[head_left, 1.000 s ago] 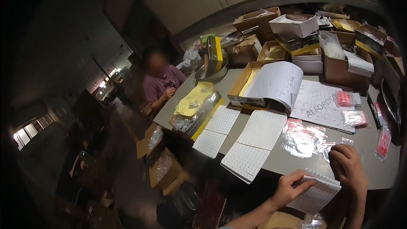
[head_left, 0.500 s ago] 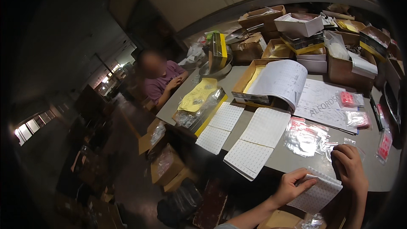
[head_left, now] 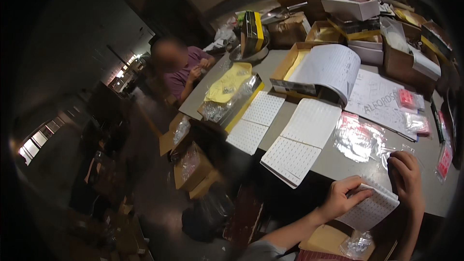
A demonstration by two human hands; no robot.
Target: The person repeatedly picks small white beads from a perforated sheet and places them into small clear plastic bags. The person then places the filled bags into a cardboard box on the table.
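Observation:
My left hand (head_left: 347, 196) is closed on a small stack of white label sheets (head_left: 371, 211) printed with rows of tiny marks, thumb on top. The stack is tilted at the table's near edge. Just right of it, my right hand (head_left: 407, 178) has its fingers curled down beside the clear plastic bags (head_left: 355, 137), and whatever its fingertips hold is hidden. Two more stacks of the label sheets (head_left: 309, 135) (head_left: 257, 121) lie to the left, overhanging the edge.
An open carton (head_left: 295, 87) bears curled printed papers. Small bags of red items (head_left: 407, 98) lie at right on a drawing (head_left: 374, 99). Stacked boxes (head_left: 360, 26) line the back. A person in a purple shirt (head_left: 181, 79) sits at the far left. Cartons (head_left: 193, 171) stand below the table.
The view has shifted, so the table appears higher. My hands keep nearly the same pose around the sheets. The seated person's hands have come up and apart from their earlier resting place.

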